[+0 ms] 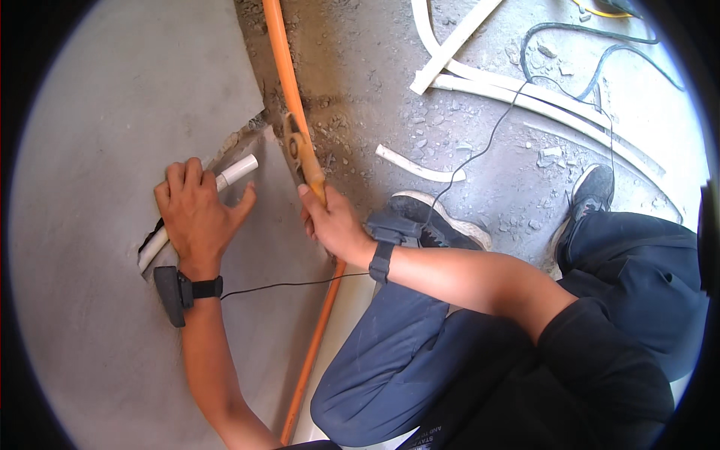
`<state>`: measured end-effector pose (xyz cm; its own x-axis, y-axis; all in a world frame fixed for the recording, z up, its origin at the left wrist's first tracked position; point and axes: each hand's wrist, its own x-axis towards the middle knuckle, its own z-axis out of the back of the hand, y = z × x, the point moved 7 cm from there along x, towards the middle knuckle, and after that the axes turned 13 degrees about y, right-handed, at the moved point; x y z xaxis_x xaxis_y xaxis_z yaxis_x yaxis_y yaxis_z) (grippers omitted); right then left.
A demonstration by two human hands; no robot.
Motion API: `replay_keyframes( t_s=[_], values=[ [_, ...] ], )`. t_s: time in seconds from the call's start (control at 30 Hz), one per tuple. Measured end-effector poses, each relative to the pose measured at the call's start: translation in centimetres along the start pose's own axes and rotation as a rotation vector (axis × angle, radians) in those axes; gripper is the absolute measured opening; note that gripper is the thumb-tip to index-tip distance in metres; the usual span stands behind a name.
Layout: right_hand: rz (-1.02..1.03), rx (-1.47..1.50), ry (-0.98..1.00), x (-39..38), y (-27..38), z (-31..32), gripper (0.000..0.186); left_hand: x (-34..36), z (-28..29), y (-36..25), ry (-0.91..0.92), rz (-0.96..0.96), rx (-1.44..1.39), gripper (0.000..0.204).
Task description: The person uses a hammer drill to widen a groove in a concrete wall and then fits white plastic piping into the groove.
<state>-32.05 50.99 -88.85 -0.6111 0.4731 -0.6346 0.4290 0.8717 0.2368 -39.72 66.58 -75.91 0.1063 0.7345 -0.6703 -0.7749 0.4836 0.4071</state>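
Observation:
My left hand [196,219] lies across a short white plastic pipe [238,171] set in a rough slot in the grey wall. Its fingers are bent over the pipe, with the thumb held apart; the pipe shows above and below the hand. In my right hand [337,225] is a worn tool with a yellow handle [313,174]. The tool's brownish head [294,142] points up and away, beside an orange pipe [282,56]; its exact kind is unclear. The tool is apart from the white pipe.
Several white pipes [517,90] and a short curved offcut [420,166] lie on the gritty floor. A dark cable [570,28] curls at the far right. A thin black wire [296,284] runs between my wrist straps. My shoes [592,187] rest on the floor at right.

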Motion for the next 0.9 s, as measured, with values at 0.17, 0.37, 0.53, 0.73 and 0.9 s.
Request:
replay_keyframes(
  t_s=[0.17,0.37,0.53,0.73,0.9],
  values=[
    [-0.003,-0.174,-0.004,0.2,1.7,-0.1,0.036,-0.5,0.6,0.7,-0.041,0.017,0.027,0.037],
    [0.013,-0.21,0.148,0.7,2.0,-1.4,0.033,-0.2,-0.1,0.6,-0.031,0.013,0.068,0.044],
    [-0.013,-0.217,0.15,0.4,1.8,-0.7,0.032,-0.4,0.0,0.6,-0.033,0.024,0.05,0.04],
    [0.003,-0.093,0.063,0.9,0.6,-0.2,0.03,-0.2,0.1,0.5,-0.013,0.021,0.056,0.039],
    [-0.037,-0.288,0.148,1.0,0.9,-0.7,0.028,-0.4,-0.1,0.6,-0.023,0.01,0.054,0.038]
  ],
)
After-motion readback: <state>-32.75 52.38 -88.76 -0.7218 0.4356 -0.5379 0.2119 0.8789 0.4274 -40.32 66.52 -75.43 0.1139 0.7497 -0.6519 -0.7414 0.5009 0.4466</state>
